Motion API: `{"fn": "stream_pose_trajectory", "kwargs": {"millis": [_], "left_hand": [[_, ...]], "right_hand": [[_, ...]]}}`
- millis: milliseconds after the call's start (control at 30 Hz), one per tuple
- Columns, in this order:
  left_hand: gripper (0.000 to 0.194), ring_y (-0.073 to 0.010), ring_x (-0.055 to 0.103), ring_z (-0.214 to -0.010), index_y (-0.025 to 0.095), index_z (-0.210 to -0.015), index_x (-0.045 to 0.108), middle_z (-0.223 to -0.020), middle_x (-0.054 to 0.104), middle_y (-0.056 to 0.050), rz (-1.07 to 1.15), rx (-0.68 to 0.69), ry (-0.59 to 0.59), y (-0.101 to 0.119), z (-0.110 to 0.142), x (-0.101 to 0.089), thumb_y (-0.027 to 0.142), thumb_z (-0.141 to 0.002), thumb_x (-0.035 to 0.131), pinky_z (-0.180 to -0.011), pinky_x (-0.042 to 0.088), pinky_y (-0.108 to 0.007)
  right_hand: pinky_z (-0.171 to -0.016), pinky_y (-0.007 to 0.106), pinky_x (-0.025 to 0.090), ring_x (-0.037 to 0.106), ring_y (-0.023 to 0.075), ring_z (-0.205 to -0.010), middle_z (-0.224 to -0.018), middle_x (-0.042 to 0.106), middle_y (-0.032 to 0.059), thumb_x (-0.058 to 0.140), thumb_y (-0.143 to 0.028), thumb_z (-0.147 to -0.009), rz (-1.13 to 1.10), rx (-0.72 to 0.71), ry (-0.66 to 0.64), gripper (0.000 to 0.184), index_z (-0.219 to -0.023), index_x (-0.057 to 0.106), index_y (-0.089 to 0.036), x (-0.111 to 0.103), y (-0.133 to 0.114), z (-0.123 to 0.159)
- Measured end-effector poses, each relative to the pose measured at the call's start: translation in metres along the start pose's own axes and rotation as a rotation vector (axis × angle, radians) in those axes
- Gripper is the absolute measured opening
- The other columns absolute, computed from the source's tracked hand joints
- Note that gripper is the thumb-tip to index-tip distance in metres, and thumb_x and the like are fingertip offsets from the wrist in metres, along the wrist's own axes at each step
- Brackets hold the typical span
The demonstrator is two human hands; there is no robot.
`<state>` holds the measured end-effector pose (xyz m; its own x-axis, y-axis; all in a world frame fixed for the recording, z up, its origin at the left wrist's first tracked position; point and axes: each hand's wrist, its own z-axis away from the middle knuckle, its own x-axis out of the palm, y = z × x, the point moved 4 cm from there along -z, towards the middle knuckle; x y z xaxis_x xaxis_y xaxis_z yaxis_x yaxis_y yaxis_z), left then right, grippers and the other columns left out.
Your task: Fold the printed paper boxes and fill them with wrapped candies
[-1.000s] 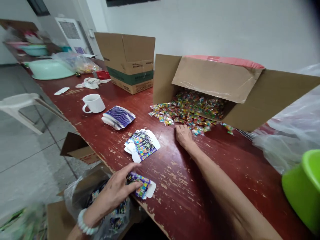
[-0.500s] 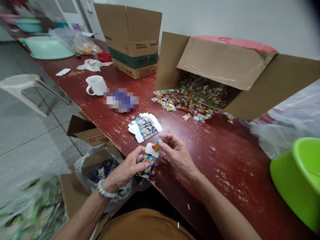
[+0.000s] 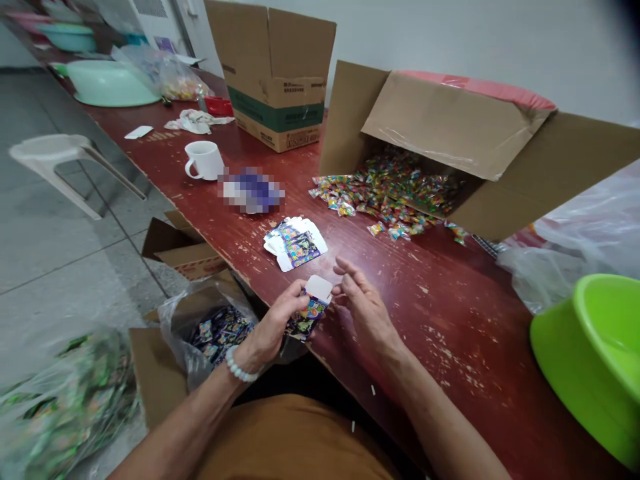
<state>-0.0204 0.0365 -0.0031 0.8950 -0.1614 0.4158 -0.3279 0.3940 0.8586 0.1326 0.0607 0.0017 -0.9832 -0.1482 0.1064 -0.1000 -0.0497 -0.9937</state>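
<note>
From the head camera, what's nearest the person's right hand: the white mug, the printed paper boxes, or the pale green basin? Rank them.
1. Printed paper boxes, on the table, ahead of the right hand.
2. White mug, farther up the table.
3. Pale green basin, at the table's far end.

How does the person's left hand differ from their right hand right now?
The left hand grips a small printed paper box; the right hand is open beside it, gripping nothing. The left wrist wears a white bead bracelet; the right wrist is bare. Both hands are bare and close together.
</note>
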Motion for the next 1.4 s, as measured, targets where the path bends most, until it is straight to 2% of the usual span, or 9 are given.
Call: {"fn": "stream_pose_trajectory", "kwargs": {"millis": [100,233,433,500,600,767,1067,1267,1400], "left_hand": [[0.036,-0.0182,0.062,-0.067,0.016,-0.092,0.071,-0.076,0.070,-0.004,0.077,0.025,0.099,-0.004,-0.002,-0.002,0.050,-0.083,0.063,-0.061,0.049,-0.028],[0.028,-0.0191,0.064,-0.074,0.016,-0.089,0.071,-0.081,0.072,-0.004,0.010,0.121,0.103,-0.003,-0.002,0.000,0.043,-0.082,0.069,-0.065,0.050,-0.027],[0.026,-0.0129,0.058,-0.055,0.017,-0.088,0.062,-0.071,0.063,0.000,0.117,0.028,0.050,-0.004,0.001,0.001,0.041,-0.081,0.071,-0.049,0.049,-0.024],[0.033,-0.0143,0.059,-0.051,0.018,-0.094,0.062,-0.072,0.065,-0.001,0.237,-0.102,-0.027,-0.006,0.001,0.004,0.049,-0.085,0.066,-0.045,0.050,-0.026],[0.037,-0.0161,0.062,-0.051,0.019,-0.107,0.064,-0.073,0.066,-0.003,0.351,-0.189,-0.050,-0.004,0.001,0.006,0.051,-0.091,0.057,-0.044,0.052,-0.027],[0.043,-0.0135,0.060,-0.051,0.017,-0.114,0.069,-0.070,0.066,-0.003,0.284,-0.153,0.042,-0.001,-0.001,0.006,0.051,-0.095,0.050,-0.045,0.048,-0.023],[0.064,-0.0135,0.056,-0.051,0.018,-0.123,0.069,-0.065,0.066,-0.003,0.134,-0.121,0.049,-0.013,-0.006,-0.002,0.067,-0.087,0.052,-0.047,0.044,-0.023],[0.038,-0.0143,0.060,-0.059,0.015,-0.109,0.075,-0.081,0.073,-0.006,0.134,-0.083,0.073,-0.001,-0.007,-0.003,0.041,-0.083,0.065,-0.048,0.045,-0.022],[0.037,-0.0159,0.064,-0.062,0.013,-0.107,0.074,-0.092,0.075,-0.009,0.211,-0.076,0.115,0.000,-0.007,-0.004,0.032,-0.078,0.062,-0.051,0.048,-0.023]], "right_hand": [[-0.064,0.023,0.048,0.057,0.0109,-0.072,-0.115,0.062,0.0038,0.074,-0.044,-0.081,-0.220,0.171,-0.014,0.049,-0.125,0.061,-0.027,0.003,0.011,0.006],[-0.070,0.027,0.052,0.063,0.0154,-0.077,-0.097,0.069,0.0027,0.079,-0.040,-0.077,-0.267,0.226,-0.147,0.043,-0.114,0.066,-0.024,0.018,0.017,0.014],[-0.078,0.033,0.050,0.064,0.0201,-0.081,-0.085,0.071,0.0043,0.072,-0.034,-0.084,0.240,-0.275,0.034,0.010,-0.081,0.074,-0.025,0.013,-0.003,0.014],[-0.076,0.034,0.050,0.065,0.0206,-0.076,-0.086,0.072,0.0054,0.067,-0.035,-0.088,0.376,-0.364,-0.025,0.012,-0.084,0.075,-0.026,0.011,-0.007,0.015],[-0.073,0.034,0.050,0.064,0.0196,-0.071,-0.082,0.071,0.0045,0.060,-0.037,-0.093,0.421,-0.331,-0.124,0.019,-0.093,0.075,-0.026,0.009,-0.007,0.015],[-0.067,0.030,0.049,0.061,0.0167,-0.067,-0.078,0.069,0.0017,0.068,-0.040,-0.087,0.229,-0.058,-0.105,0.018,-0.089,0.073,-0.023,0.010,0.006,0.009],[-0.061,0.029,0.051,0.062,0.0141,-0.063,-0.092,0.076,0.0056,0.078,-0.038,-0.076,-0.046,0.104,-0.146,0.021,-0.075,0.069,-0.018,0.018,0.005,-0.003],[-0.084,0.034,0.051,0.065,0.0190,-0.092,-0.102,0.072,0.0043,0.067,-0.035,-0.089,0.239,-0.157,-0.242,0.013,-0.094,0.074,-0.024,0.013,0.003,0.002],[-0.081,0.031,0.052,0.062,0.0179,-0.095,-0.109,0.064,0.0052,0.066,-0.034,-0.090,0.286,-0.270,-0.234,0.022,-0.110,0.068,-0.027,0.020,0.009,0.014]]}}
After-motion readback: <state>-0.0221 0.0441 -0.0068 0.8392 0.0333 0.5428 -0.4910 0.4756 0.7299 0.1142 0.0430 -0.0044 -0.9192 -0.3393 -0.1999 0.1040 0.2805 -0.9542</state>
